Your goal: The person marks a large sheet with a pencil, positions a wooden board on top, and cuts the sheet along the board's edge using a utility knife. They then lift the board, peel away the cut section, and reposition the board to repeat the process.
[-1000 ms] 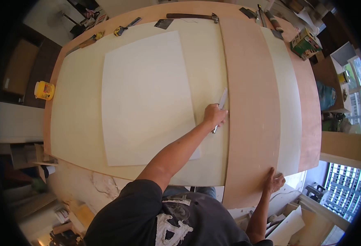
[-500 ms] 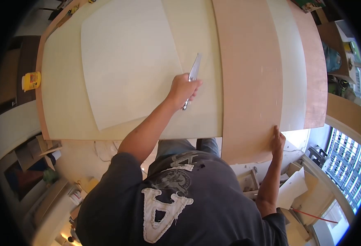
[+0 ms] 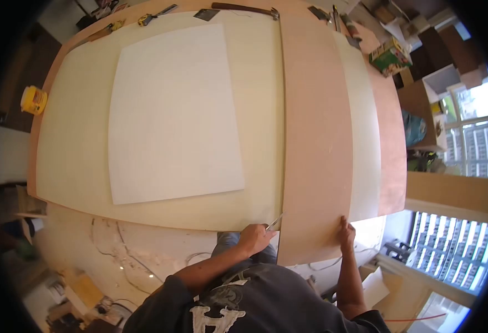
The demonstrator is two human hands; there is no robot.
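My left hand (image 3: 257,240) is closed around a silver knife (image 3: 273,223) at the table's near edge. The knife's tip is by the left edge of a long brown board (image 3: 317,139); whether it touches cannot be made out. My right hand (image 3: 347,234) grips this board's right edge near its near end, thumb on top, fingers hidden. The board lies across a cream sheet (image 3: 260,111) and overhangs the near edge. Left of it, a white rectangular sheet (image 3: 172,122) lies flat on the cream one.
Along the far edge lie a hammer (image 3: 244,8), a tape measure (image 3: 145,20) and other small tools. A yellow tub (image 3: 34,100) stands at the left, a green box (image 3: 390,57) at the far right. Cables (image 3: 130,255) run over the floor.
My left hand has brought the knife from over the cream sheet back to the near edge beside the brown board. The right hand keeps its grip; the camera view has shifted.
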